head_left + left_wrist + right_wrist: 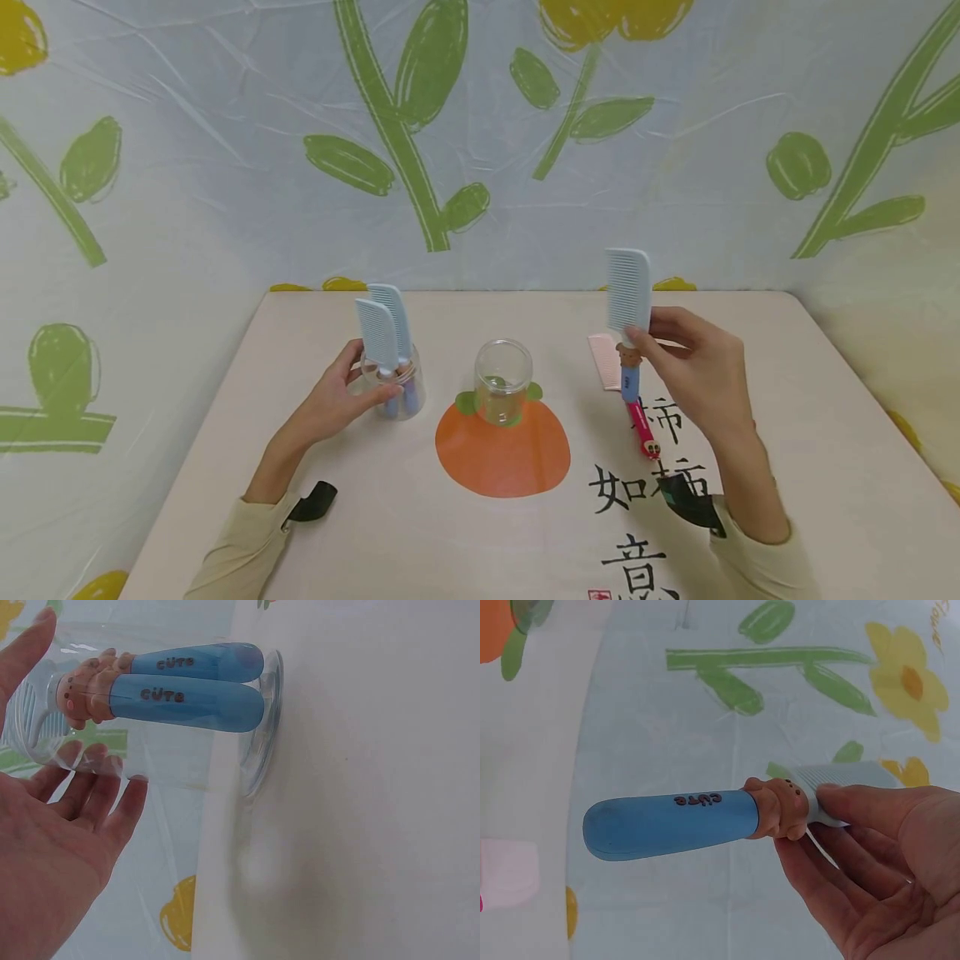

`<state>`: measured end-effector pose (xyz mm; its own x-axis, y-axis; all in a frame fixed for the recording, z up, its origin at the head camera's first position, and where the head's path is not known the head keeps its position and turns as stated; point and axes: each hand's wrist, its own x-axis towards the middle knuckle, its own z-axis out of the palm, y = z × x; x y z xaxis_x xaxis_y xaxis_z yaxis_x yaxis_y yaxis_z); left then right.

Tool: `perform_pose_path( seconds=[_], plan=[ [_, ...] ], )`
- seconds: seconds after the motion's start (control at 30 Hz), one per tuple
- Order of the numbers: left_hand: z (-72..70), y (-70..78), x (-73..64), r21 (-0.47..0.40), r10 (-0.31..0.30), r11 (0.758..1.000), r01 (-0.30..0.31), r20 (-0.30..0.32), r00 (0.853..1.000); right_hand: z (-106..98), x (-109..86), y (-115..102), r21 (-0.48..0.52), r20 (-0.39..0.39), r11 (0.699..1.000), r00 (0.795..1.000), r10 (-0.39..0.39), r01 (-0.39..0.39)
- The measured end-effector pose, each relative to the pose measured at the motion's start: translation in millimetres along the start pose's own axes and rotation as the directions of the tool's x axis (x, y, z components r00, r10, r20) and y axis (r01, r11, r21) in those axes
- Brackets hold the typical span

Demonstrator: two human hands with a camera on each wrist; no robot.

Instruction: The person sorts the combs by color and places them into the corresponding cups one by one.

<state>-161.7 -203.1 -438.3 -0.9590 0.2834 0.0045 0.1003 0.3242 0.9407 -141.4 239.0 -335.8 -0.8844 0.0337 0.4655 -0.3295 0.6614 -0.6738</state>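
Blue comb [628, 293] upright, teeth-end up, in right hand [693, 371]

1. Blue combs: three in all; two blue combs [386, 333] stand handle-down in one jar toward the left edge of the table [825, 467]; a third blue comb [628, 300] is held upright above the table's right half.
2. Pink combs: one; the pink comb [604, 360] lies flat just behind the third blue comb, its red handle pointing toward the near edge.
3. Clear jars: two; the left jar [408, 400] holds the pair of combs; the middle jar [503, 379] stands on the printed orange fruit.
4. Hands: two; the left hand [330, 404] touches the left jar; the right hand [693, 367] pinches the third blue comb.
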Motion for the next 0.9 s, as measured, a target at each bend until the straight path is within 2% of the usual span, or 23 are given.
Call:
perform_pose_path(
  seconds=[0.43, 0.73, 0.9],
  plan=[
    [0.2, -0.3, 0.6, -0.003, -0.002, 1.000, 0.002, 0.005, 1.000, 11, 1.4, -25, 0.127, 0.013, 0.991, 0.999, -0.046, 0.044],
    [0.3, 1.6, 0.2, -0.003, -0.009, 1.000, 0.009, 0.001, 1.000, 19, 1.3, -42, 0.224, 0.062, 0.970, 0.992, -0.106, 0.090],
    [1.0, 1.2, 0.6, -0.004, -0.001, 1.000, 0.001, 0.007, 1.000, 23, 1.1, -53, 0.239, 0.082, 0.966, 0.989, -0.125, 0.103]
  ],
)
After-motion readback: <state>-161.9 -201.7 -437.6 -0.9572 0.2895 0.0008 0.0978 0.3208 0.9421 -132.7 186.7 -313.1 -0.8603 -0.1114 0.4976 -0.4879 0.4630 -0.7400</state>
